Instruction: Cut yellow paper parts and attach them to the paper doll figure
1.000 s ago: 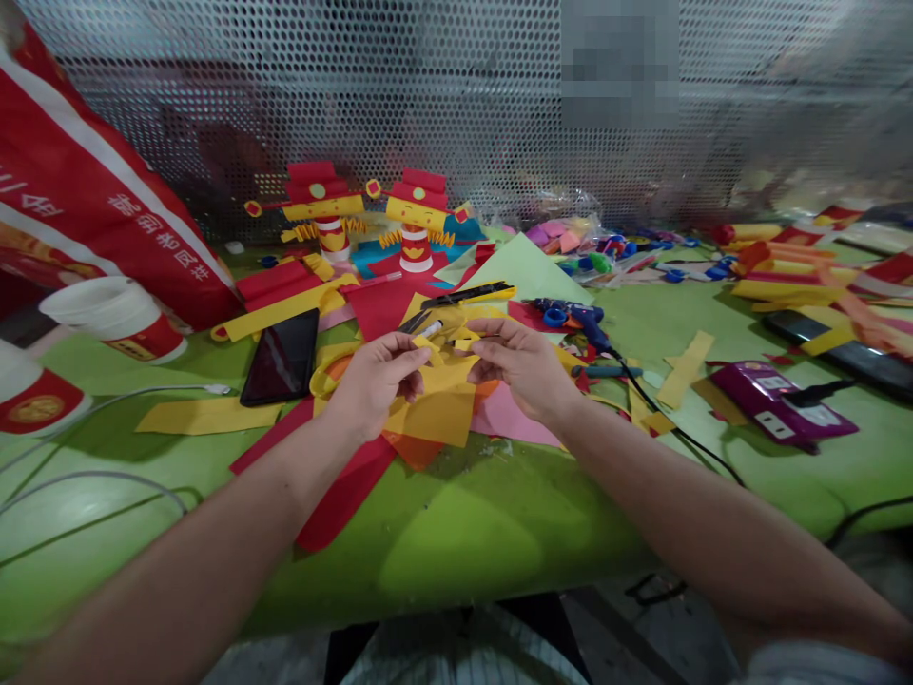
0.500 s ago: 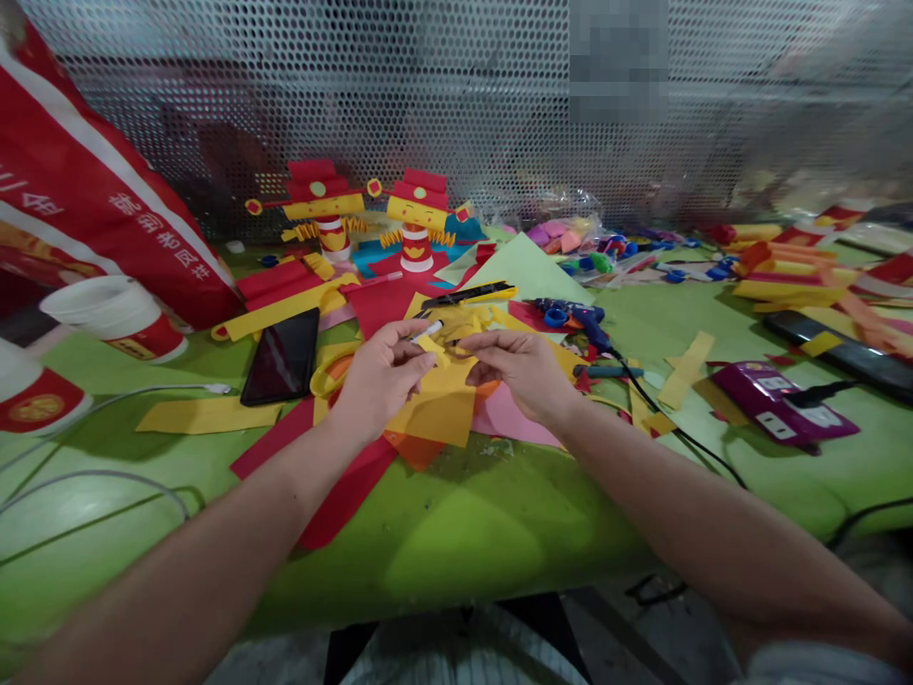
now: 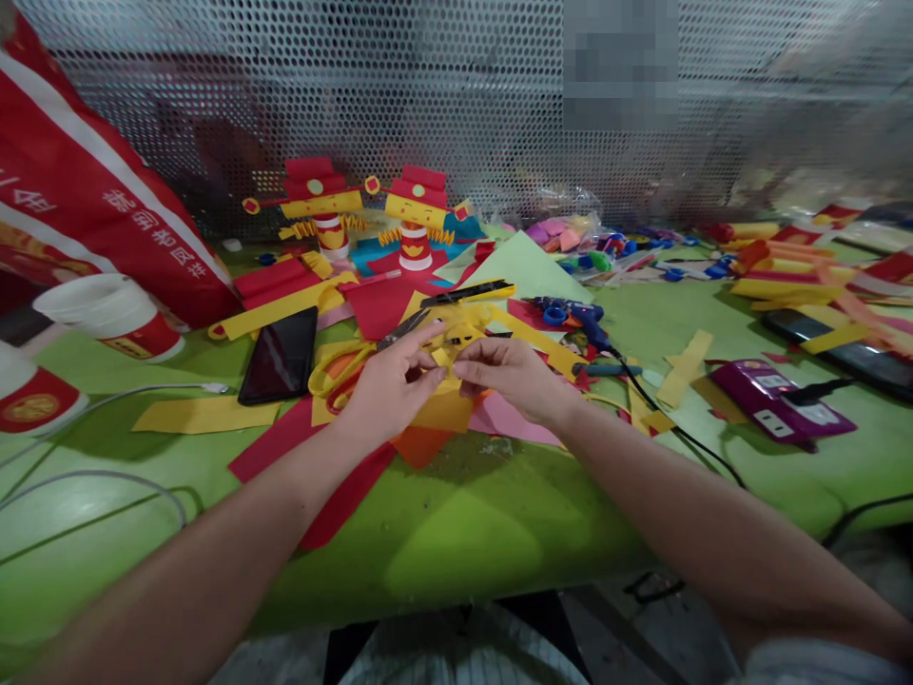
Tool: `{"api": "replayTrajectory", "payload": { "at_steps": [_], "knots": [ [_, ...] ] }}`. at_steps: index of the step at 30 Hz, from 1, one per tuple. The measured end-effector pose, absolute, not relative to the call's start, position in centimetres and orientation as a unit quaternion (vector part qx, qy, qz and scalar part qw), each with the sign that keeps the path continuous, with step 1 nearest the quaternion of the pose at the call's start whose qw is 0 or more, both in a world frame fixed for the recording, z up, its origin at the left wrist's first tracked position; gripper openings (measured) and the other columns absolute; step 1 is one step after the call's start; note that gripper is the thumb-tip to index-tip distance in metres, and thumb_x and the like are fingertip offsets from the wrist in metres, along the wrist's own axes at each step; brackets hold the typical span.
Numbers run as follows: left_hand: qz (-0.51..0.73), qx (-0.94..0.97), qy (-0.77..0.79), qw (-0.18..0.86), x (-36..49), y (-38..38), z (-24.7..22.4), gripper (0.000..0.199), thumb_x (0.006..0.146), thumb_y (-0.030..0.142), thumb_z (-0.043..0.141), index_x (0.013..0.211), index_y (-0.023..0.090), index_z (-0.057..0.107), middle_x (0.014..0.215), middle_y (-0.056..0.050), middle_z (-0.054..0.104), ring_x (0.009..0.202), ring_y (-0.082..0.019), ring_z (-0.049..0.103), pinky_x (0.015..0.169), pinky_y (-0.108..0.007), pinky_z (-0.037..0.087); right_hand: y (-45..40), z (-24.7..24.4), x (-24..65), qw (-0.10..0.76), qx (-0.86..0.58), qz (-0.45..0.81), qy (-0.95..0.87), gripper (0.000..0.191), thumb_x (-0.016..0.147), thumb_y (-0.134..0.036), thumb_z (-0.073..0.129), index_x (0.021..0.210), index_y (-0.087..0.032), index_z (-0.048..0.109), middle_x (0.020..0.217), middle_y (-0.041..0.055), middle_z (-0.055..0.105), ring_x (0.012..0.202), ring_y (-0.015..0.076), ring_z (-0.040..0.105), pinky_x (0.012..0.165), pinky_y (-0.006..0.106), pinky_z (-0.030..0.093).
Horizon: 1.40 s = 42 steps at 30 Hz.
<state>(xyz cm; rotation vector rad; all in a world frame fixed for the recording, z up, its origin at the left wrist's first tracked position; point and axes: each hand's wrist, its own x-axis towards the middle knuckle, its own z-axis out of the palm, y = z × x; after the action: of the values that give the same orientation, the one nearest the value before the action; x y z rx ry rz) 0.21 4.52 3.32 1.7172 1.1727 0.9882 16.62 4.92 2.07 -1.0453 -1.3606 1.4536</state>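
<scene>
From the head view, the right hand [image 3: 510,376] has its grip pinched on a small yellow paper piece [image 3: 448,362]; whether the left hand [image 3: 389,385], just beside that grip, grasps too, I can't tell. Light fingertip pressure should avoid creases.

Table [image 3: 485,552]: bright lime green
Little paper piece [image 3: 449,369]: yellow
Paper figures [image 3: 415,208]: red hats, yellow faces, red-and-white bodies
Big bag [image 3: 106,152]: red, white stripe and lettering
Cups [image 3: 143,335]: white, banded in red
Phone [image 3: 280,357]: plain black
Glue gun [image 3: 589,322]: dark blue, from where I stand
Socket box [image 3: 750,381]: purple, pale panels
Screen behind [image 3: 442,90]: silvery grey, dotted with holes
</scene>
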Motion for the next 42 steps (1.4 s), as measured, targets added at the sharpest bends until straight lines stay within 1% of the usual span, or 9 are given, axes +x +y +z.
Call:
{"api": "replayTrajectory", "payload": {
  "at_steps": [7, 16, 20, 22, 24, 28, 33, 36, 42],
  "knots": [
    [0.357, 0.74, 0.434, 0.37, -0.1, 4.6, 2.9, 0.046, 0.075, 0.018, 0.053, 0.121, 0.022, 0.054, 0.069, 0.003, 0.055, 0.059, -0.009, 0.048, 0.057, -0.021, 0.039, 4.9, 2.4, 16.7, 0.322, -0.452, 0.569, -0.607, 0.004, 0.064, -0.019, 0.062, 0.061, -0.017, 0.059, 0.051, -0.0035, 0.056, 0.047, 0.0077, 0.05, 0.049, 0.022, 0.039],
    [0.258, 0.802, 0.421, 0.336, 0.0, 4.3, 3.1, 0.045, 0.079, 0.019, 0.048, 0.124, 0.023, 0.052, 0.066, 0.002, 0.058, 0.058, -0.011, 0.05, 0.06, -0.022, 0.04, 4.8, 2.1, 16.9, 0.243, -0.43, 0.513, -0.702, 0.014, 0.066, -0.019, 0.057, 0.052, -0.017, 0.055, 0.047, -0.0065, 0.046, 0.044, 0.005, 0.037, 0.046, 0.022, 0.028],
    [0.199, 0.812, 0.518, 0.18, -1.1, 5.0, 4.0, 0.037, 0.082, 0.023, 0.043, 0.116, 0.022, 0.057, 0.081, -0.005, 0.066, 0.072, -0.017, 0.059, 0.069, -0.027, 0.044, 5.0, 2.0, 16.8, 0.33, -0.449, 0.544, -0.627, 0.019, 0.062, -0.027, 0.066, 0.051, -0.017, 0.055, 0.047, -0.005, 0.05, 0.046, 0.0068, 0.044, 0.048, 0.023, 0.035],
    [0.119, 0.798, 0.588, 0.055, -2.0, 5.5, 4.5, 0.032, 0.083, 0.024, 0.041, 0.108, 0.02, 0.06, 0.095, -0.01, 0.066, 0.086, -0.023, 0.061, 0.074, -0.032, 0.045, 5.2, 2.0, 16.7, 0.407, -0.457, 0.567, -0.552, 0.024, 0.058, -0.035, 0.071, 0.052, -0.018, 0.056, 0.048, -0.0031, 0.054, 0.048, 0.0086, 0.049, 0.051, 0.024, 0.04],
    [0.016, 0.792, 0.611, -0.003, -2.8, 5.9, 4.9, 0.03, 0.083, 0.028, 0.04, 0.1, 0.018, 0.062, 0.101, -0.014, 0.064, 0.092, -0.028, 0.061, 0.073, -0.035, 0.046, 5.4, 1.9, 16.7, 0.471, -0.459, 0.571, -0.49, 0.026, 0.055, -0.038, 0.074, 0.054, -0.018, 0.058, 0.052, -0.0017, 0.059, 0.048, 0.0084, 0.05, 0.052, 0.025, 0.042],
    [-0.095, 0.799, 0.594, 0.0, -3.4, 5.9, 4.9, 0.031, 0.082, 0.025, 0.038, 0.103, 0.018, 0.06, 0.103, -0.016, 0.065, 0.094, -0.031, 0.062, 0.073, -0.037, 0.047, 5.9, 1.6, 16.8, 0.537, -0.46, 0.552, -0.442, 0.022, 0.055, -0.036, 0.074, 0.056, -0.019, 0.062, 0.056, -0.0011, 0.062, 0.049, 0.0069, 0.047, 0.052, 0.024, 0.04],
    [-0.089, 0.801, 0.591, 0.005, -3.1, 5.7, 4.9, 0.048, 0.078, 0.014, 0.038, 0.125, 0.012, 0.046, 0.106, -0.021, 0.063, 0.1, -0.035, 0.059, 0.079, -0.043, 0.046, 6.1, 1.4, 16.7, 0.571, -0.44, 0.54, -0.435, 0.019, 0.055, -0.034, 0.075, 0.057, -0.02, 0.062, 0.058, -0.0018, 0.062, 0.059, 0.0095, 0.055, 0.063, 0.026, 0.042],
    [-0.074, 0.799, 0.596, -0.001, -3.1, 5.8, 5.0, 0.045, 0.076, 0.012, 0.041, 0.12, 0.011, 0.05, 0.109, -0.022, 0.059, 0.104, -0.036, 0.056, 0.083, -0.043, 0.045, 6.1, 1.2, 16.7, 0.565, -0.44, 0.555, -0.423, 0.02, 0.056, -0.036, 0.075, 0.058, -0.02, 0.062, 0.059, -0.0012, 0.063, 0.06, 0.0104, 0.056, 0.063, 0.027, 0.041],
    [-0.082, 0.766, 0.637, 0.024, -3.9, 6.4, 4.8, 0.04, 0.079, 0.022, 0.04, 0.117, 0.017, 0.052, 0.103, -0.022, 0.06, 0.089, -0.037, 0.062, 0.07, -0.044, 0.048, 6.0, 1.1, 16.7, 0.579, -0.431, 0.57, -0.394, 0.023, 0.055, -0.039, 0.075, 0.06, -0.021, 0.063, 0.061, -0.001, 0.063, 0.062, 0.0111, 0.056, 0.065, 0.029, 0.042]
  ]
}}
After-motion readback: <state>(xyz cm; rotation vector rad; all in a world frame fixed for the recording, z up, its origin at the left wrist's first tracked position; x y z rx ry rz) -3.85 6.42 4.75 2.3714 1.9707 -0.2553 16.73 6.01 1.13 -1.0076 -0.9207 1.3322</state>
